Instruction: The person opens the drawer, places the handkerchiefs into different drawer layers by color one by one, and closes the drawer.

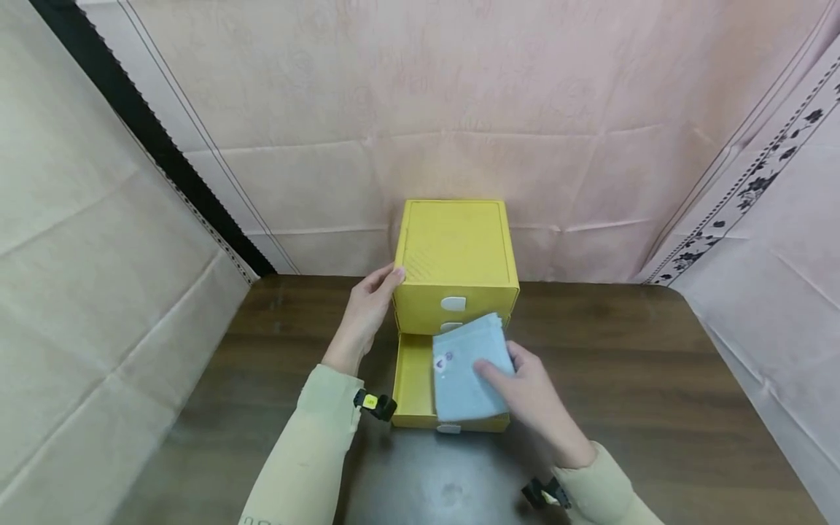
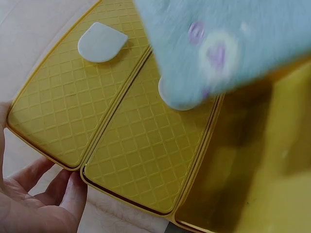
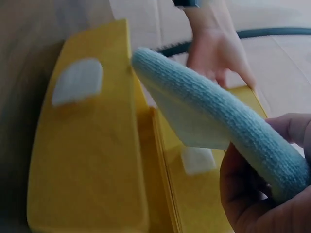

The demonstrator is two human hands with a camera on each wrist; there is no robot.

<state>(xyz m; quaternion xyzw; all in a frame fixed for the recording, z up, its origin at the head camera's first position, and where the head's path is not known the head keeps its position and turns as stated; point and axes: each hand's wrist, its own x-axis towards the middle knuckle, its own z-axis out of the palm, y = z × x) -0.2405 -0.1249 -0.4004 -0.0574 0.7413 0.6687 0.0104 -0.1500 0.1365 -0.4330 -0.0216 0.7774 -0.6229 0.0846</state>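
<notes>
A yellow drawer box (image 1: 457, 244) with white tabs stands on the table, its two upper drawers closed and its bottom drawer (image 1: 413, 379) pulled out toward me. My left hand (image 1: 367, 313) holds the box at its upper left front corner, with thumb at the top edge and fingers (image 2: 73, 194) against the side. Between thumb and fingers, my right hand (image 1: 534, 390) pinches a folded light blue towel (image 1: 466, 372) with a small purple print. The towel is tilted over the open drawer and covers its right part in the head view. Its thick folded edge shows in the right wrist view.
The box stands on a dark wooden table (image 1: 623, 364), close to a pale cloth backdrop (image 1: 459, 95). Further cloth hangs at the left and right sides, and a black strip (image 1: 170, 153) runs down the left. A black camera band is on each wrist.
</notes>
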